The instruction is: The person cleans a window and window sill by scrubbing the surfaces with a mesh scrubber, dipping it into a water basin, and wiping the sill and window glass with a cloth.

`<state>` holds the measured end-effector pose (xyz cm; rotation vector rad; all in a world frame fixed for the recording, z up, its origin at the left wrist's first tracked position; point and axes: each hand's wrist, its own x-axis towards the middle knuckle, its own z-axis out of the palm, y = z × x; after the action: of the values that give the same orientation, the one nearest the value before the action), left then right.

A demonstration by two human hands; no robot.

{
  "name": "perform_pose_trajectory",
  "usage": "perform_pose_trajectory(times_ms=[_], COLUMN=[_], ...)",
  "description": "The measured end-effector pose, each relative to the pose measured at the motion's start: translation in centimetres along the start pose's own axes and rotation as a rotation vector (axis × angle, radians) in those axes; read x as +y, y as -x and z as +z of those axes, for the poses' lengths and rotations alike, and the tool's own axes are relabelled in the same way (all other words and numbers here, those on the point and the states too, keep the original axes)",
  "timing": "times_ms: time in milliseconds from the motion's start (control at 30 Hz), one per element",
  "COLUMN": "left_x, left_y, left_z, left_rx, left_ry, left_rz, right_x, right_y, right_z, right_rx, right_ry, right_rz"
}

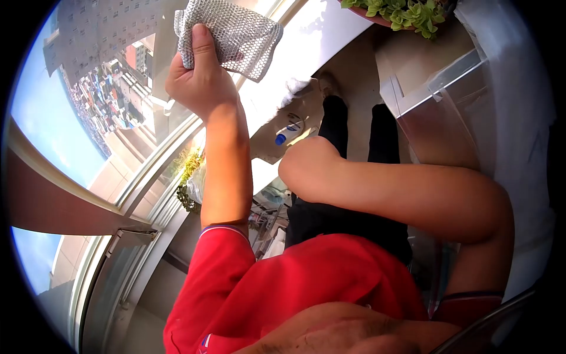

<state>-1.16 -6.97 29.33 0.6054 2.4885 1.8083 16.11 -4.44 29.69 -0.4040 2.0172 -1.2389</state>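
My left hand (200,76) is raised at the window on the left, its thumb pressed over a silver-grey mesh cleaning cloth (242,44). The cloth hangs out past the fingers to the right, close to the white sill. Across my body my right arm is bent, with my right hand (309,165) in front of my waist. Its back and wrist show, but the fingers are hidden, so what it may hold cannot be seen.
A window frame (156,150) runs diagonally at left, with city buildings outside. A yellow-green plant (190,168) stands by it. A blue-capped bottle (289,133) lies near my feet. A potted succulent (407,13) is at top right, above a clear-sided box (439,88).
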Motion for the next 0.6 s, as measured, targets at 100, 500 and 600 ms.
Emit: perform_pose_trajectory(times_ms=[100,500,600], left_x=[-0.3,-5.4,-5.9], left_y=[1.6,4.5,6.3], left_z=[-1.8,-9.2,-7.6], left_rx=[0.009,0.112,0.131], left_ry=[0.015,0.386,0.45], left_rz=[-0.118,-0.819,-0.865], right_x=[-0.3,2.0,1.7], right_y=[-0.4,-5.6,-8.2], right_z=[0.2,-1.6,0.0], right_rx=[0.241,1.137,1.188], right_ry=[0.011,-0.616,-1.117], right_rz=[-0.079,0.221,0.136])
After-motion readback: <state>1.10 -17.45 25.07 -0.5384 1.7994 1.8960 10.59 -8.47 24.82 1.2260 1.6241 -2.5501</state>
